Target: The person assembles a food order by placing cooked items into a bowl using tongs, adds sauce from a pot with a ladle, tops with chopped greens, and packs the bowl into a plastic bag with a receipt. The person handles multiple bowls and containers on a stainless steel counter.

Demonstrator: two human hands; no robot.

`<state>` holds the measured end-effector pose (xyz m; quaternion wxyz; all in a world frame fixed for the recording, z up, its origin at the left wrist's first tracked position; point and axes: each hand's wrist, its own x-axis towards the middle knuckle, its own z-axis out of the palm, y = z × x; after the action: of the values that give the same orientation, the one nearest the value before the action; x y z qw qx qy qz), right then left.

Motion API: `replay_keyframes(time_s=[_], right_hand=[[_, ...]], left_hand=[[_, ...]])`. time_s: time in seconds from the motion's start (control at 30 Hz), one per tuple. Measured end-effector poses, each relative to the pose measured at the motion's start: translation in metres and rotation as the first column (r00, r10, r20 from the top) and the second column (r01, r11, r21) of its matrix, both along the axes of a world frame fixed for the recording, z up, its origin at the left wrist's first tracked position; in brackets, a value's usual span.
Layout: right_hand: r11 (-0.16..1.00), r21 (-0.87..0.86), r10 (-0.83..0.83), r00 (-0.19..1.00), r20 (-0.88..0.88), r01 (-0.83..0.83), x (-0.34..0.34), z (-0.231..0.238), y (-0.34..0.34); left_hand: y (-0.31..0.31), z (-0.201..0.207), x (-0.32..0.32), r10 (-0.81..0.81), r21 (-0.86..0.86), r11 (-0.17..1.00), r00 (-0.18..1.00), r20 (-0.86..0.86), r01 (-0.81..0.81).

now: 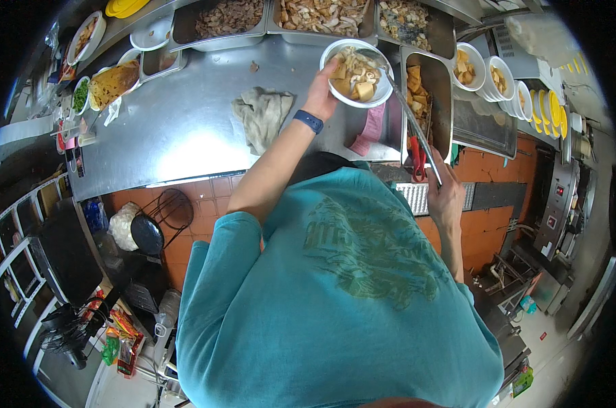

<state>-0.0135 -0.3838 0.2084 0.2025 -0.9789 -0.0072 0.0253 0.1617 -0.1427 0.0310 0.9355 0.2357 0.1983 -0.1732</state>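
Note:
My left hand [321, 88] is closed on the rim of a white bowl [327, 60], held above the steel counter. Pale chunks and strips of food [357, 75] fill the bowl. In my right hand [446, 194] is the lower end of a long-handled metal utensil [417, 129]. Its far end reaches over the bowl's right rim to the food; the shape of its head is hard to make out. Red handles [417, 160], perhaps of scissors or tongs, lie beside the shaft, at the near end of a steel tray [443, 122] with yellowish-brown pieces.
Steel trays of chopped food [230, 19] line the counter's far edge. A grey cloth [260, 119] and a pink cloth [369, 130] lie on the counter [185, 109]. Stacked white bowls [495, 78] and yellow lids [553, 112] stand at the right. Wire strainers [160, 221] hang at left.

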Motion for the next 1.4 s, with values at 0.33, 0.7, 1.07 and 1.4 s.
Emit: replay_keyframes(time_s=[0.33, 0.7, 1.07, 1.4], right_hand=[[0.999, -0.012, 0.037, 0.995, 0.093, -0.036, 0.001, -0.010, -0.014], [-0.092, 0.816, 0.096, 0.821, -0.563, 0.570, 0.041, -0.002, -0.037], [0.598, 0.673, -0.280, 0.900, -0.333, 0.435, 0.185, -0.087, -0.054], [0.913, -0.339, -0.341, 0.880, -0.331, 0.226, 0.066, -0.088, -0.052]], left_hand=[[-0.004, 0.012, -0.002, -0.012, -0.016, 1.000, 1.000, 0.003, 0.012], [0.009, 0.007, -0.002, -0.056, 0.079, 0.995, 0.998, 0.004, 0.055], [0.048, 0.008, -0.040, 0.083, 0.241, 0.967, 0.996, -0.019, -0.075], [0.056, -0.008, -0.047, 0.104, 0.211, 0.974, 0.991, -0.087, -0.084]])
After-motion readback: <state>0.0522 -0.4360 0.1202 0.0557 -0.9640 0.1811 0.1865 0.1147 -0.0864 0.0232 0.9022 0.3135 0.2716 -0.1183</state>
